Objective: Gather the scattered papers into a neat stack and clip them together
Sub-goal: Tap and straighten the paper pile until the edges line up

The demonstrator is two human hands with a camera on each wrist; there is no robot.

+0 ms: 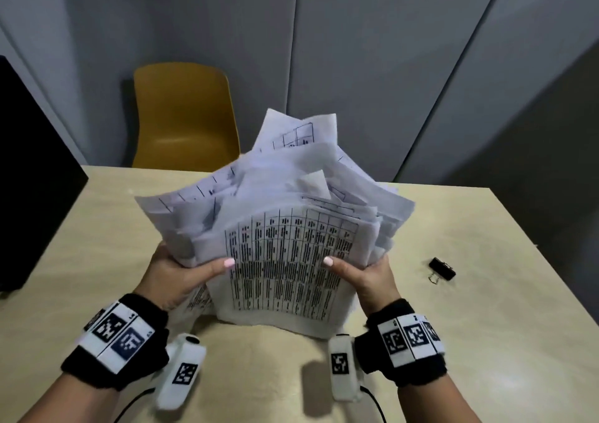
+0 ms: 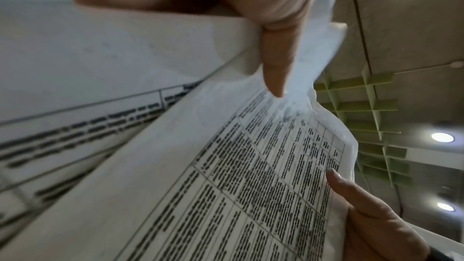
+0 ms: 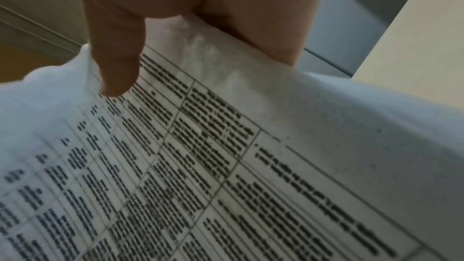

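A ragged bundle of printed papers (image 1: 285, 228) stands tilted on its lower edge on the beige table (image 1: 486, 309), sheets fanning out unevenly at the top. My left hand (image 1: 181, 276) grips its left side, thumb across the front sheet. My right hand (image 1: 366, 276) grips the right side the same way. The left wrist view shows the left thumb (image 2: 276, 57) pressing on the tabled sheet (image 2: 238, 186), with the right hand (image 2: 371, 215) beyond. In the right wrist view the right thumb (image 3: 118, 62) lies on the printed sheet (image 3: 200, 166). A black binder clip (image 1: 441, 270) lies on the table to the right of the bundle.
A mustard-yellow chair (image 1: 184, 117) stands behind the table's far edge. A black monitor (image 1: 29, 176) rises at the left. Grey wall panels (image 1: 356, 49) close the back. Bare table top lies to the right around the clip and in front of the bundle.
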